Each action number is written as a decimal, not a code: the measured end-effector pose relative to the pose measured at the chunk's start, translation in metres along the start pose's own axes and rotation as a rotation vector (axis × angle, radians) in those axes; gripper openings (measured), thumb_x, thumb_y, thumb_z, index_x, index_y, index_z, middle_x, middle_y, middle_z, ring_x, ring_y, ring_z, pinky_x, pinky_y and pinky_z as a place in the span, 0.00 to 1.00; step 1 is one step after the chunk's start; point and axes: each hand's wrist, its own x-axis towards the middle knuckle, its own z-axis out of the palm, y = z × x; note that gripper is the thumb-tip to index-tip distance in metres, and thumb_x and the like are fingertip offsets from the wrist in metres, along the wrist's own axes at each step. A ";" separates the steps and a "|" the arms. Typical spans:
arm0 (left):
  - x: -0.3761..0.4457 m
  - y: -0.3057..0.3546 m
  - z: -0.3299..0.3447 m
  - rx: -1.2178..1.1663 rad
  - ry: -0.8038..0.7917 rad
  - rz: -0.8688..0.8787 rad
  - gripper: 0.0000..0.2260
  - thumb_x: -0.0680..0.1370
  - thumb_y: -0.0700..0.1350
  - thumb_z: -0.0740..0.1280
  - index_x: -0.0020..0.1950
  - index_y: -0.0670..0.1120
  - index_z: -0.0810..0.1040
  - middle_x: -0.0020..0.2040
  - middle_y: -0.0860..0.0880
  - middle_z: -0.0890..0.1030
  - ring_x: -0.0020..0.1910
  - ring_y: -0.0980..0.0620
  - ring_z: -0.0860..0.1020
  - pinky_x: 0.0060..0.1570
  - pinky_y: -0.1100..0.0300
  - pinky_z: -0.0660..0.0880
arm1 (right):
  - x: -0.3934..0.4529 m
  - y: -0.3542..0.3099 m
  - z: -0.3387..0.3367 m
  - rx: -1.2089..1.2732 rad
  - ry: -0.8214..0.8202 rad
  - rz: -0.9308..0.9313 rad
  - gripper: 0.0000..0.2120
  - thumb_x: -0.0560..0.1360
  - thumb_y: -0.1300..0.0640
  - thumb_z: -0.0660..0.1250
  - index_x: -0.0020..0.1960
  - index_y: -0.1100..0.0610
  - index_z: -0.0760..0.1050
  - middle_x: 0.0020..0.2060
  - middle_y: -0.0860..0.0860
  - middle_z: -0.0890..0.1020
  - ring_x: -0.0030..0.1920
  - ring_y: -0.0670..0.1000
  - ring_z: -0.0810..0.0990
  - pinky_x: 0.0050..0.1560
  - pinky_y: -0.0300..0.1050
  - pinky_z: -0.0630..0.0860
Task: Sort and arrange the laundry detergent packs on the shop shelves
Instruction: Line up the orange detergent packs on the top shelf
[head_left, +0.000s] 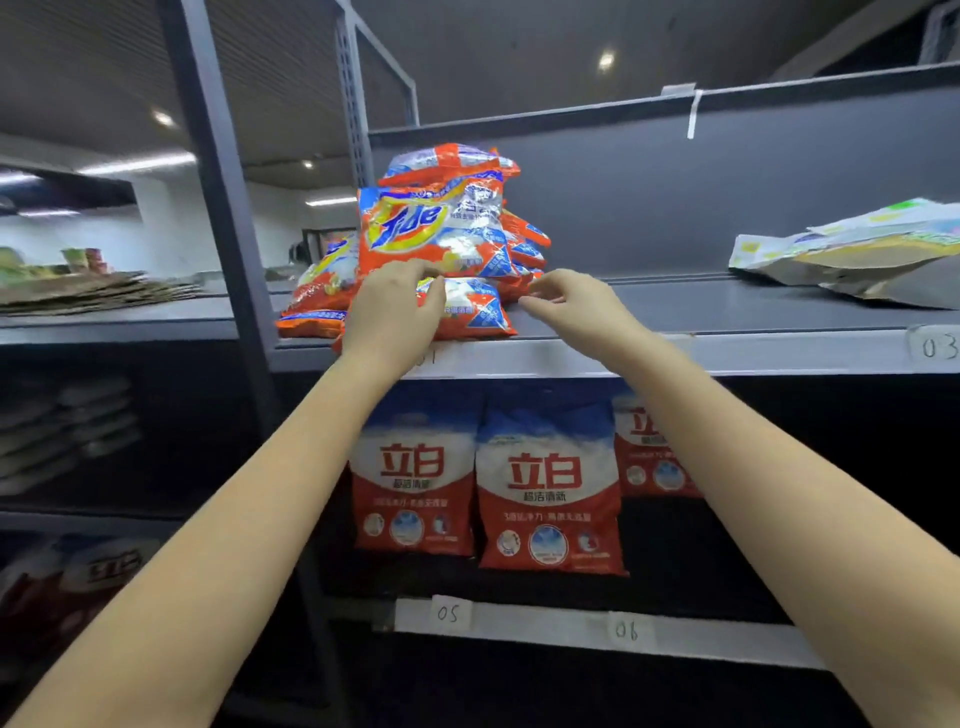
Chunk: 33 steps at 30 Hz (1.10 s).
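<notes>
A pile of orange Tide detergent packs (441, 228) lies on the upper shelf (727, 353), at its left end. My left hand (389, 306) rests on the front of the pile, its thumb and fingers curled round the lowest front pack (478, 312). My right hand (571, 301) hovers just right of the pile, fingers loosely bent toward the packs and holding nothing. On the shelf below stand red and blue detergent bags (550, 493), upright in a row.
White and green packs (857, 249) lie at the upper shelf's right end. Shelf labels read 03 (937, 347), 05 (448, 613) and 06 (626, 630). A grey upright post (223, 208) stands left of the pile. Flattened cardboard (88, 293) lies on the neighbouring shelf.
</notes>
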 end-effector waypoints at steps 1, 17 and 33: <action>0.005 -0.012 0.000 0.008 -0.004 -0.062 0.14 0.81 0.47 0.59 0.63 0.44 0.76 0.63 0.44 0.77 0.62 0.46 0.72 0.59 0.55 0.68 | 0.013 -0.001 0.006 0.026 -0.024 0.026 0.17 0.78 0.50 0.63 0.61 0.59 0.73 0.58 0.52 0.79 0.58 0.52 0.76 0.54 0.46 0.72; 0.092 -0.080 0.043 -0.343 0.073 -0.621 0.26 0.79 0.60 0.58 0.71 0.45 0.67 0.66 0.44 0.75 0.62 0.42 0.74 0.61 0.46 0.72 | 0.119 0.025 0.082 0.673 0.188 0.258 0.25 0.71 0.39 0.68 0.58 0.56 0.74 0.56 0.52 0.80 0.53 0.53 0.81 0.54 0.56 0.79; 0.021 0.015 0.019 -1.078 0.051 -0.296 0.08 0.80 0.48 0.64 0.55 0.48 0.78 0.48 0.51 0.84 0.48 0.53 0.83 0.47 0.59 0.79 | -0.002 0.027 -0.002 1.077 0.377 0.020 0.12 0.75 0.62 0.67 0.58 0.60 0.73 0.49 0.54 0.82 0.50 0.52 0.82 0.46 0.44 0.80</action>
